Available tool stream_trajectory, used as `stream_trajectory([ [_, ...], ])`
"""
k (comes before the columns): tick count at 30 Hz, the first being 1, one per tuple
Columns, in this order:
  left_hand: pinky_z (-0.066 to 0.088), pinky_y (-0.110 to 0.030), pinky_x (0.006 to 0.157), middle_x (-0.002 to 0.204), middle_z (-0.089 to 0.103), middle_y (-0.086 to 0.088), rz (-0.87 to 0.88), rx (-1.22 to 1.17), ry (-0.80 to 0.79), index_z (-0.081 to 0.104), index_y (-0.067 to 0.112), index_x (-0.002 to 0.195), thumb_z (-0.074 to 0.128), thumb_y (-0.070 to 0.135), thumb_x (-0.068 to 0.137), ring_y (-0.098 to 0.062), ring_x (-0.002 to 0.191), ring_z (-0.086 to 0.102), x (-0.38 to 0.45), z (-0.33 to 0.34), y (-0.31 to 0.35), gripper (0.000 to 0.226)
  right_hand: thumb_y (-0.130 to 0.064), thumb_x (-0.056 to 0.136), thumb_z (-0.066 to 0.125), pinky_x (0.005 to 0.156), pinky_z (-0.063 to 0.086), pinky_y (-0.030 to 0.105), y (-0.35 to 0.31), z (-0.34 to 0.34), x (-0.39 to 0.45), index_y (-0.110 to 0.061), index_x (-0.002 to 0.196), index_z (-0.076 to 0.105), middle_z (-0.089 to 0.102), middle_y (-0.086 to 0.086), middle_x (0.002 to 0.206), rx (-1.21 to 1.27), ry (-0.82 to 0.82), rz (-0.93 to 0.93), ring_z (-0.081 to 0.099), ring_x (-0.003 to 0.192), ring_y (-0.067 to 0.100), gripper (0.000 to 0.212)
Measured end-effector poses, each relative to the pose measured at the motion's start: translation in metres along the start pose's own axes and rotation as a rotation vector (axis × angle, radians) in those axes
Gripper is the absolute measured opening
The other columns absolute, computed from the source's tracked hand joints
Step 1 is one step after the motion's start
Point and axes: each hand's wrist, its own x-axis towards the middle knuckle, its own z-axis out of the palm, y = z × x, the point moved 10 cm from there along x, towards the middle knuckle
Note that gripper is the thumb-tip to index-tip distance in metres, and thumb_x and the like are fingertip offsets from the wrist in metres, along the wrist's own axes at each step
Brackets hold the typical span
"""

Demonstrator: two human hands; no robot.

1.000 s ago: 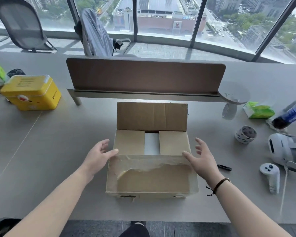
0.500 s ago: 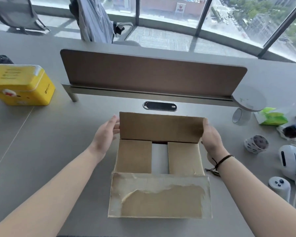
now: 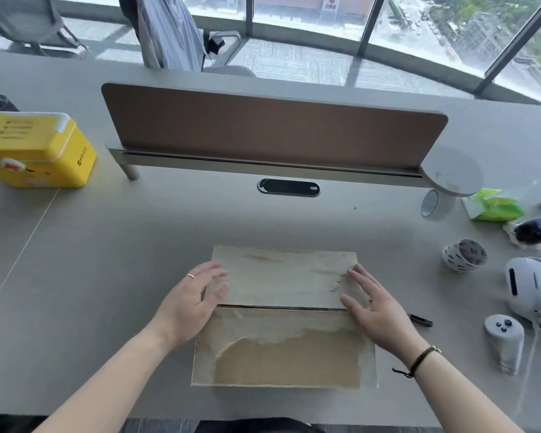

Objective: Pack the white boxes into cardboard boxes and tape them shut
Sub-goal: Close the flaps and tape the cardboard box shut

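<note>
— Both hands flat, fingers spread: left hand point(image 3: 191, 303) and right hand point(image 3: 376, 309) press the box point(image 3: 284, 317) flaps, in front of the divider point(image 3: 272, 126).
— Changed?
— Far flap, upright before, now lies folded down.

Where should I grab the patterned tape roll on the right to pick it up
Probably by its ring wall, thumb outside and fingers through the open core. The tape roll stands tilted, its hole facing up toward you, so come from above with the right hand, which is nearest.
</note>
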Motion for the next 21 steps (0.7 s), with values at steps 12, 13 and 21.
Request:
stream_trajectory([
  [12, 0.027, -0.027, 0.117, 0.155, 0.014, 0.039, 0.015, 0.148, 0.117, 0.047, 0.038, 0.143, 0.050, 0.041, 0.103, 0.003, 0.151, 0.014, -0.017, 0.028, -0.015, 0.041, -0.076, 0.088, 0.026, 0.125, 0.018, 0.035, 0.014, 0.022, 0.000, -0.043, 0.156, 0.028, 0.005, -0.027, 0.163, -0.220, 0.073, -0.157, 0.018, 0.154, 0.011, 0.075],
  [13, 0.024, -0.029, 0.119, 0.156, 0.013, 0.039, 0.010, 0.152, 0.113, 0.046, 0.039, 0.144, 0.048, 0.046, 0.102, 0.002, 0.152, 0.012, -0.016, 0.029, -0.018, 0.043, -0.077, 0.088, 0.026, 0.124, 0.019, 0.036, 0.015, 0.022, 0.001, -0.043, 0.155, 0.028, 0.004, -0.028, 0.162, -0.214, 0.075, -0.157, 0.019, 0.154, 0.011, 0.075],
  [21, -0.016, -0.039, 0.123, 0.162, -0.009, 0.034, -0.040, 0.428, 0.020, 0.019, 0.071, 0.142, 0.013, 0.070, 0.091, -0.006, 0.150, -0.026, -0.011, 0.033, -0.023, 0.051, -0.091, 0.081, 0.010, 0.125, 0.018, 0.038, 0.015, 0.022, 0.001, -0.045, 0.155, 0.028, 0.001, -0.032, 0.161, -0.210, 0.090, -0.148, 0.014, 0.154, 0.008, 0.089],
])
